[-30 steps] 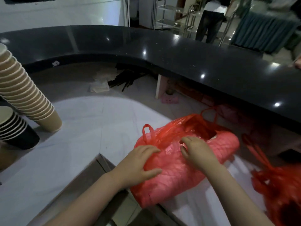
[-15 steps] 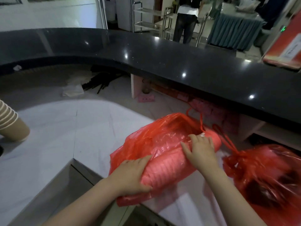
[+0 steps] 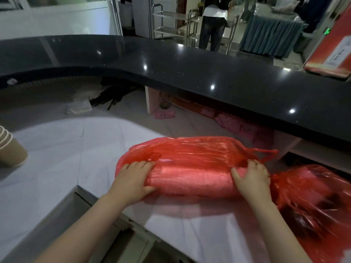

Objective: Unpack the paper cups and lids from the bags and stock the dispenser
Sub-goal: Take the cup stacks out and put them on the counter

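since half a second ago the red bag (image 3: 191,158) has swung round from a slant to lie crosswise on the white counter (image 3: 57,164), straight across in front of the person, and the hands have spread apart to its two ends. the left hand (image 3: 133,179) grips the left end, fingers curled over the top and thumb hooked underneath. the right hand (image 3: 252,179) holds the right end the same way — fingers draped over the top, thumb stretched along the near side, just below where the bag's handles (image 3: 266,153) trail off to the right. through the thin plastic a long ribbed roll (image 3: 190,179) shows, lying on its side; whether it is cups or lids i can't tell.

a second red bag (image 3: 311,202) slumps on the counter just beside the right hand, dark shapes showing inside it, blurred. far to the left, well apart from both bags, a stack of tan paper cups (image 3: 10,149) stands at the edge of view. beyond the work surface curves a glossy black countertop (image 3: 209,73) with light spots on it — and behind that a person in dark trousers (image 3: 212,25) stands near a metal trolley (image 3: 171,21).
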Available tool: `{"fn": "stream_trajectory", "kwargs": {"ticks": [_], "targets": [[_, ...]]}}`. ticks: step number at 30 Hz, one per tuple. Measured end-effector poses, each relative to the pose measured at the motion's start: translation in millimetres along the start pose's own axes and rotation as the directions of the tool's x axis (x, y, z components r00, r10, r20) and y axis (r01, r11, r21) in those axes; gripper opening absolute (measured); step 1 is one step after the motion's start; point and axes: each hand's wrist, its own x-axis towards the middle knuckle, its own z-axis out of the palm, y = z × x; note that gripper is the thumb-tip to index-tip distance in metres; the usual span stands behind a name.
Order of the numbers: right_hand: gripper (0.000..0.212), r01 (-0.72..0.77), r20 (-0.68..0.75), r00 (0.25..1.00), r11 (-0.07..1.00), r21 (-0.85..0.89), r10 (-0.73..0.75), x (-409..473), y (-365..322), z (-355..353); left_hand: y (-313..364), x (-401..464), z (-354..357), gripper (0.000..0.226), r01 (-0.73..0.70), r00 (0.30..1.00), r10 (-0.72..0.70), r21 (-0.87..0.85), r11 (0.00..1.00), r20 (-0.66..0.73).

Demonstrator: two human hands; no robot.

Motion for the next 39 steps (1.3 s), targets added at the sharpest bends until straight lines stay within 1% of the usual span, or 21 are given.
{"fn": "stream_trajectory", "kwargs": {"ticks": [1,3,5,6,7,9,10,12,15,17,18,20,21,23,25,27,29,31,33,35,39], "targets": [[0.071,-0.003,0.001,1.000,1.000,0.027,0.003,0,2,0,-2,2,0,0.093,0.025,1.000,-0.025,0.006,1.000,-0.015],[0.075,-0.014,0.017,1.000,0.996,0.084,0.013,1,7,-1,-7,6,1,0.102,0.073,0.997,-0.073,-0.022,0.997,0.037],[0.078,-0.025,0.021,1.000,0.989,0.147,0.023,4,11,-3,-14,9,1,0.106,0.108,0.990,-0.094,-0.134,0.985,0.108],[0.076,-0.038,0.017,0.999,0.979,0.201,0.035,5,14,-5,-17,10,1,0.102,0.119,0.990,-0.096,-0.228,0.966,0.107],[0.073,-0.057,0.016,0.998,0.963,0.263,0.054,5,17,-6,-19,9,1,0.093,0.120,0.992,-0.102,-0.344,0.931,0.070],[0.061,-0.103,0.002,0.994,0.919,0.380,0.111,2,22,-6,-21,4,3,0.058,0.094,0.985,-0.159,-0.551,0.829,-0.070],[0.056,-0.118,-0.024,0.990,0.895,0.431,0.142,-1,25,-5,-21,0,6,0.044,0.086,0.970,-0.205,-0.614,0.784,-0.127],[0.054,-0.120,-0.080,0.980,0.857,0.502,0.184,-8,27,-1,-20,-7,17,0.036,0.072,0.942,-0.270,-0.663,0.745,-0.201],[0.050,-0.137,-0.086,0.971,0.811,0.568,0.225,-15,26,3,-18,-14,38,0.042,0.100,0.898,-0.351,-0.653,0.751,-0.267],[0.038,-0.165,-0.068,0.960,0.749,0.642,0.271,-15,27,4,-19,-12,42,0.044,0.138,0.867,-0.379,-0.577,0.805,-0.322],[0.029,-0.185,-0.054,0.951,0.697,0.692,0.305,-14,27,4,-21,-9,41,0.045,0.147,0.863,-0.351,-0.482,0.864,-0.365],[0.013,-0.222,-0.021,0.928,0.595,0.772,0.372,-12,24,3,-21,-2,31,0.039,0.113,0.875,-0.211,-0.240,0.964,-0.437],[0.010,-0.229,-0.013,0.920,0.564,0.793,0.392,-12,23,3,-19,2,25,0.034,0.064,0.878,-0.128,-0.151,0.986,-0.461],[0.009,-0.222,-0.001,0.920,0.526,0.821,0.391,-14,16,5,-6,8,11,0.026,-0.075,0.870,0.029,-0.075,0.994,-0.492],[0.011,-0.190,0.007,0.937,0.494,0.848,0.349,-20,6,8,14,14,0,0.026,-0.228,0.869,0.159,-0.095,0.969,-0.468],[0.013,-0.174,0.045,0.958,0.453,0.874,0.282,-25,-4,14,34,21,-1,0.031,-0.342,0.886,0.261,-0.159,0.926,-0.383],[0.018,-0.168,0.100,0.980,0.439,0.883,0.173,-31,-15,20,52,28,0,0.046,-0.357,0.920,0.316,-0.163,0.920,-0.233],[0.025,-0.155,0.146,0.988,0.454,0.877,0.055,-36,-21,26,64,35,3,0.067,-0.312,0.949,0.306,-0.103,0.944,-0.075],[0.030,-0.126,0.174,0.984,0.521,0.844,-0.044,-40,-24,25,69,39,3,0.084,-0.259,0.964,0.261,-0.041,0.965,0.047],[0.038,-0.070,0.190,0.974,0.634,0.770,-0.124,-42,-22,24,68,41,3,0.092,-0.245,0.966,0.243,0.008,0.969,0.088],[0.077,0.008,0.280,0.929,0.768,0.640,-0.243,-42,-2,24,61,46,1,0.092,-0.252,0.962,0.250,0.011,0.968,0.107]]}}
